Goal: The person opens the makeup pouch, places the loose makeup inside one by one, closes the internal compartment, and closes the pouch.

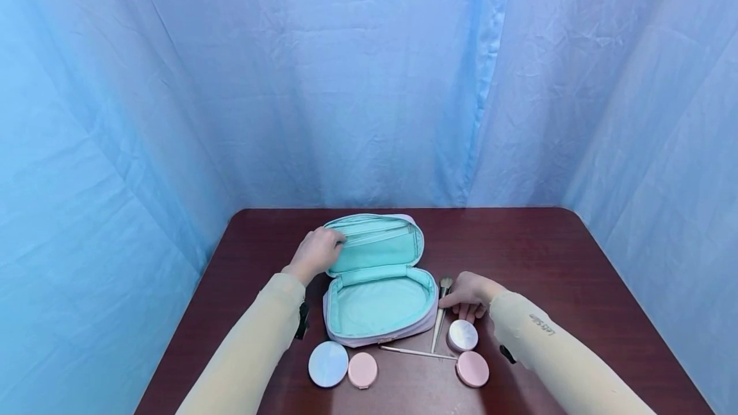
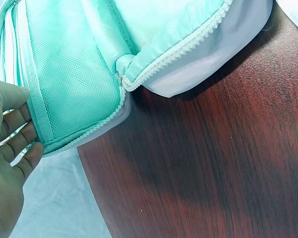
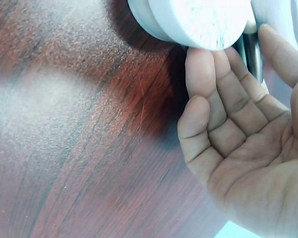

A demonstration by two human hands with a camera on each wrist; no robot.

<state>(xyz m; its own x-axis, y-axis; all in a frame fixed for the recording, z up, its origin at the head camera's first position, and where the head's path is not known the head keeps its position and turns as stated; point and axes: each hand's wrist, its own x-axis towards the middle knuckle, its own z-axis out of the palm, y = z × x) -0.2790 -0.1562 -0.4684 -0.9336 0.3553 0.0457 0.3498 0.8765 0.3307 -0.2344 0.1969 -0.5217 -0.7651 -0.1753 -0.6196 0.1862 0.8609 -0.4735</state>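
A cosmetic bag (image 1: 380, 306) with a mint lining lies unzipped on the table, its lid (image 1: 383, 252) raised. My left hand (image 1: 317, 252) holds the left edge of that lid, thumb on the mesh pocket (image 2: 72, 74) side, fingers behind. Right of the bag is a makeup brush (image 1: 439, 325), bristles pointing away. My right hand (image 1: 469, 290) has thumb and fingers on either side of the brush near its dark ferrule (image 3: 255, 59). Its other fingertips are right at the rim of a round silvery compact (image 1: 463, 336), seen as pale white in the right wrist view.
A slim light stick (image 1: 418, 353) lies crosswise before the bag. Near the front are a pale blue round compact (image 1: 328, 364), a small pink one (image 1: 362, 371) and another pink one (image 1: 473, 369). Blue curtains (image 1: 369, 82) surround the dark wooden table (image 1: 519, 242).
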